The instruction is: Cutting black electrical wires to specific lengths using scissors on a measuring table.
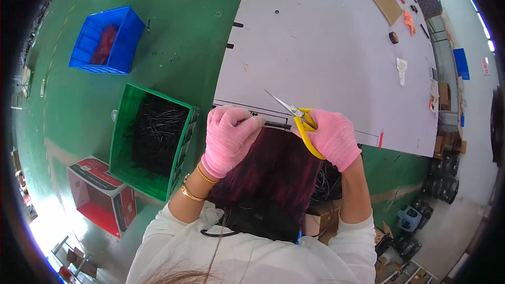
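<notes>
Pale lettering on red-grey box (99, 173), reddish wall sign (485, 66), apparently illegible

In pink gloves, the right hand (332, 135) grips yellow-handled scissors (296, 112); the left hand (229, 137) holds a black strip (277, 125) along a pale worktop (326, 52); a green crate (120, 142) of black strands (158, 131) sits on the floor (181, 21) at left.

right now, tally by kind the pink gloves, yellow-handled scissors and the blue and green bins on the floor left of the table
Pink gloves: 2
Yellow-handled scissors: 1
Blue bin: 1
Green bin: 1
Total: 5
</notes>
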A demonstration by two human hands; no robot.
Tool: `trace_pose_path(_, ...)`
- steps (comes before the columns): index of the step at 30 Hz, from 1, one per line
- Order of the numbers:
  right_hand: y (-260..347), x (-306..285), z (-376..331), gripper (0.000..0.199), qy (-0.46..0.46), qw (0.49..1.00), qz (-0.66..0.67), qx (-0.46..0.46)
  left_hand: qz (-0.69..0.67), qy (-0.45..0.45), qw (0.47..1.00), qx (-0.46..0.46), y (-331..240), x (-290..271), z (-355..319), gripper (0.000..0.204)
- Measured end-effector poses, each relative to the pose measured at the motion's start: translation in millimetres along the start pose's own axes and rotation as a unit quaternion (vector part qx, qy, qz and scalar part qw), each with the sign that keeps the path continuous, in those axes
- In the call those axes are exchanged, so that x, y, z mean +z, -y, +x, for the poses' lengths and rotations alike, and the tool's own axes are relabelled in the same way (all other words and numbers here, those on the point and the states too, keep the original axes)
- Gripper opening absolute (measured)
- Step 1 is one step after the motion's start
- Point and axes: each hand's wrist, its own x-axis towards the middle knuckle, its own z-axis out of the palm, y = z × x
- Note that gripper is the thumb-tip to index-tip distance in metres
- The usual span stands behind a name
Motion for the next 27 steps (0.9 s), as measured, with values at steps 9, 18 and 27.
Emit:
trace_pose_path(9, -6.7, 9.7, 4.0, 0.046, -0.013, 1.0, 0.0, -0.01, 0.051, 0.075, 0.996, -0.009, -26.3, 5.3, 19.0, 0.025)
trace_pose_path(18, -6.2, 8.9, 3.9, 0.039, -0.006, 1.0, 0.015, -0.001, 0.055, 0.089, 0.994, -0.022, -31.0, 12.0, 25.3, 0.018)
trace_pose_path(27, -2.3, 2.8, 3.8, 0.03, 0.035, 0.999, -0.004, 0.001, 0.072, 0.086, 0.993, -0.023, -31.1, 14.0, 24.9, 0.021)
